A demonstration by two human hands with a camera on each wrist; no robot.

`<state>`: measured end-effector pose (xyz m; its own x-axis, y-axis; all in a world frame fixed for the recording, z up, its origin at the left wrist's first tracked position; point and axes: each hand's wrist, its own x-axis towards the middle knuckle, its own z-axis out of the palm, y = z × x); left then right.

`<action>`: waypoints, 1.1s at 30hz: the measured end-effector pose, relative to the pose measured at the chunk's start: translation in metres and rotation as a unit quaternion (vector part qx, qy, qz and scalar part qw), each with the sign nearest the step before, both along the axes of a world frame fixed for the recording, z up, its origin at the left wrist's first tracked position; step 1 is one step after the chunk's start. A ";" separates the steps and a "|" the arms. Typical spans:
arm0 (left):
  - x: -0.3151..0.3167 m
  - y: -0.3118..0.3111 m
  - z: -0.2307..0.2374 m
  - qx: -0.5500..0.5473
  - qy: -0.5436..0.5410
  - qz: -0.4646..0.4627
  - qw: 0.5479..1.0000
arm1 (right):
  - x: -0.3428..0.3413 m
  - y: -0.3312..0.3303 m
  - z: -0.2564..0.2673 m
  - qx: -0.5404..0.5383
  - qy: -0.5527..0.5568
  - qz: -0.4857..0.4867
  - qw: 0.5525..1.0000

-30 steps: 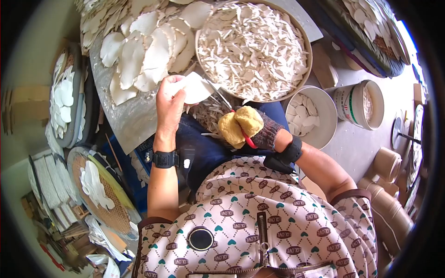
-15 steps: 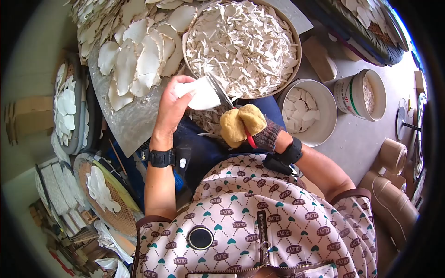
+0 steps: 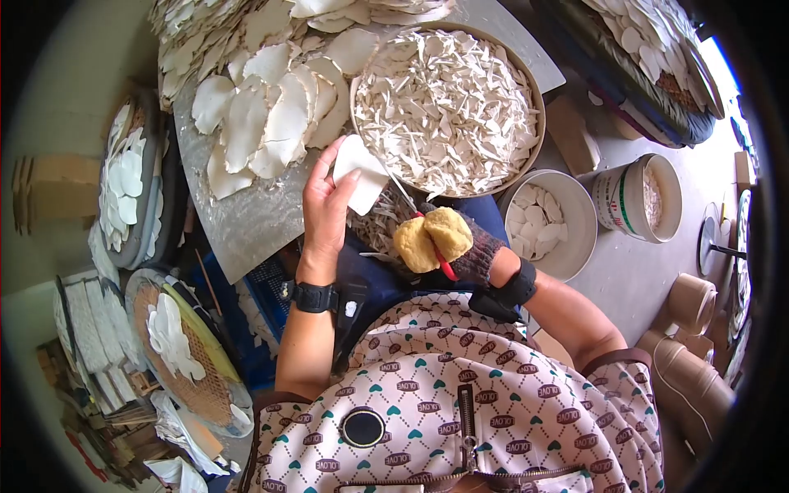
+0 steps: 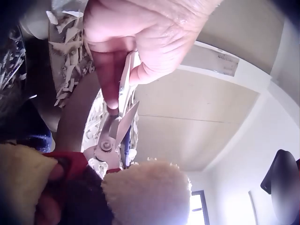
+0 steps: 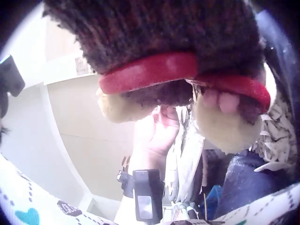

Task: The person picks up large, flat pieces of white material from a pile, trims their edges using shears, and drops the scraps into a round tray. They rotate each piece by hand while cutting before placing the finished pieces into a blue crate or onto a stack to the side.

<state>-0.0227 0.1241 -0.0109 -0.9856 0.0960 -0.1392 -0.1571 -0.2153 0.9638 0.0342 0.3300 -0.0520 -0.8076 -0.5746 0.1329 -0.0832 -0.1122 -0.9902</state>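
My left hand [image 3: 326,209] pinches a thin white slice [image 3: 360,179] between thumb and fingers, near the rim of the round basin. In my right hand [image 3: 475,253], which wears a dark knitted glove, is a pair of scissors [image 4: 106,146] with red handles [image 5: 150,72]. Yellow foam padding [image 3: 417,246] sits around the handles, partly hiding the fingers. Seen from the left wrist, the scissor blades stand apart, close under the slice's edge and the left fingertips.
A round basin [image 3: 538,148] full of white trimmings stands on the metal table [image 3: 246,238], beside large untrimmed slices [image 3: 283,123]. Right of the knees are a bucket [image 3: 585,242] holding smooth white pieces and a second bucket [image 3: 620,193]. Trays of slices [image 3: 115,185] stand at left.
The left hand has turned the white slice, which now stands more upright. The blades, earlier across the slice's right part, now sit beside its right edge. The head view has shifted slightly.
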 end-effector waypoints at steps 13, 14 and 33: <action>-0.014 -0.014 0.039 -0.008 -0.097 -0.129 0.987 | 0.004 -0.007 0.011 0.086 -0.034 -0.081 0.992; -0.024 -0.022 0.050 -0.012 -0.121 -0.204 0.971 | 0.003 -0.012 -0.019 0.012 -0.042 -0.081 0.996; -0.039 0.030 0.098 -0.042 0.036 -0.221 0.974 | 0.009 -0.006 -0.034 -0.075 -0.197 0.078 0.974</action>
<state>-0.0615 0.1546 0.0874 -0.8576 0.5049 -0.0977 -0.1485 -0.0612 0.9870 0.0435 0.3236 -0.0860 -0.7176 -0.6923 -0.0767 0.3291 -0.2399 -0.9133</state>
